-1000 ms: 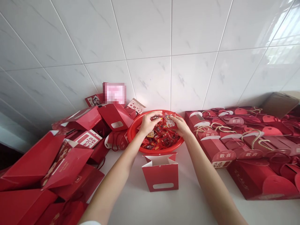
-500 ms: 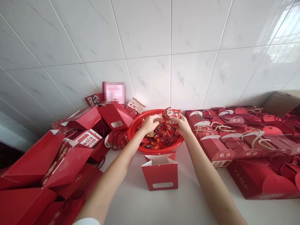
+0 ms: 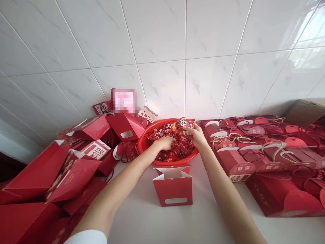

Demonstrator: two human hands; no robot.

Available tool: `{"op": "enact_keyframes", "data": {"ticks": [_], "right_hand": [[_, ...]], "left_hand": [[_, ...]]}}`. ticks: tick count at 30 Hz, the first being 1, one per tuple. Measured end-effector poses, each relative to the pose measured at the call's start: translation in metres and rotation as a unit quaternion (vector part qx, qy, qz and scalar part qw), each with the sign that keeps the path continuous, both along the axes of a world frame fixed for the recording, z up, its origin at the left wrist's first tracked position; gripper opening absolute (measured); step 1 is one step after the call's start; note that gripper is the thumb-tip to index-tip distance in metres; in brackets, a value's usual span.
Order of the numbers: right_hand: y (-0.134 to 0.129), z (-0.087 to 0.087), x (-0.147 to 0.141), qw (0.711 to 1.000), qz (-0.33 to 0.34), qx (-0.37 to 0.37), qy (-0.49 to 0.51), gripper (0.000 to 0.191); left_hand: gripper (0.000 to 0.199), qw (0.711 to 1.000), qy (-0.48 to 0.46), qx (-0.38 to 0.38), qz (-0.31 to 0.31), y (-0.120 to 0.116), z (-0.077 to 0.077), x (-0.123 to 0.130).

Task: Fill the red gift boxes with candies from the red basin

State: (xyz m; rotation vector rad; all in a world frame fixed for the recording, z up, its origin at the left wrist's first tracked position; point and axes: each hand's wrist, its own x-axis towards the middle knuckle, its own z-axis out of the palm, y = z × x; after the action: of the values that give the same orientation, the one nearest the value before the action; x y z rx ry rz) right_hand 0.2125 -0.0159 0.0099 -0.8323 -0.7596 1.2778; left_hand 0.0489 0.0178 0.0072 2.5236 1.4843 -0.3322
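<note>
A red plastic basket (image 3: 140, 146) full of small red-wrapped candies (image 3: 175, 156) stands against the wall. Inside it, my left hand (image 3: 165, 143) reaches down among the candies, its fingers curled together. What those fingers grip, if anything, is hidden. Over the basket's right side, my right hand (image 3: 197, 135) is closed on wrapped candies (image 3: 183, 122), one with a pale printed label. In front of the basket, an upright red gift box (image 3: 173, 191) with an open top and a small oval window stands between my forearms.
Loose red boxes (image 3: 76, 174) lie piled on the left. Rows of closed red gift boxes (image 3: 235, 159) with cord handles line the right, with a brown carton (image 3: 304, 111) behind. Behind the white table (image 3: 188, 223) rises a tiled wall (image 3: 162, 88).
My left hand has lowered from above the basket into the candies, moving slightly toward me. My right hand keeps its hold on the candies, nearly in place. The gift box stays put.
</note>
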Motion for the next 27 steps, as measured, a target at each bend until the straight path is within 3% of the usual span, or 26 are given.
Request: {"op": "enact_keyframes", "data": {"ticks": [9,14,17,20,23,25,27], "right_hand": [[0.003,-0.005,0.001,1.0,-0.005,0.009,-0.015,0.045],[0.003,-0.004,-0.001,1.0,0.006,0.028,0.001,0.043],[0.001,-0.001,0.002,0.999,0.026,0.023,0.009,0.04],[-0.002,0.007,0.008,0.999,0.045,0.014,0.016,0.034],[-0.012,0.02,0.014,0.997,0.071,0.025,0.028,0.032],[-0.022,0.03,0.014,0.995,0.085,0.049,0.019,0.031],[-0.033,0.039,0.013,0.992,0.095,0.081,-0.004,0.032]], "left_hand": [[0.04,0.995,-0.102,0.001,-0.008,0.01,-0.013,-0.003],[0.009,0.989,-0.145,0.003,0.011,0.013,-0.015,0.001],[0.019,0.979,-0.196,0.029,0.04,0.015,-0.006,-0.003],[0.037,0.924,-0.366,0.073,0.084,0.012,0.01,-0.012],[0.046,0.845,-0.526,0.074,0.063,-0.001,0.025,-0.021],[0.046,0.818,-0.57,0.067,0.039,-0.016,0.033,-0.023],[0.044,0.808,-0.586,0.063,0.028,-0.033,0.04,-0.023]]}}
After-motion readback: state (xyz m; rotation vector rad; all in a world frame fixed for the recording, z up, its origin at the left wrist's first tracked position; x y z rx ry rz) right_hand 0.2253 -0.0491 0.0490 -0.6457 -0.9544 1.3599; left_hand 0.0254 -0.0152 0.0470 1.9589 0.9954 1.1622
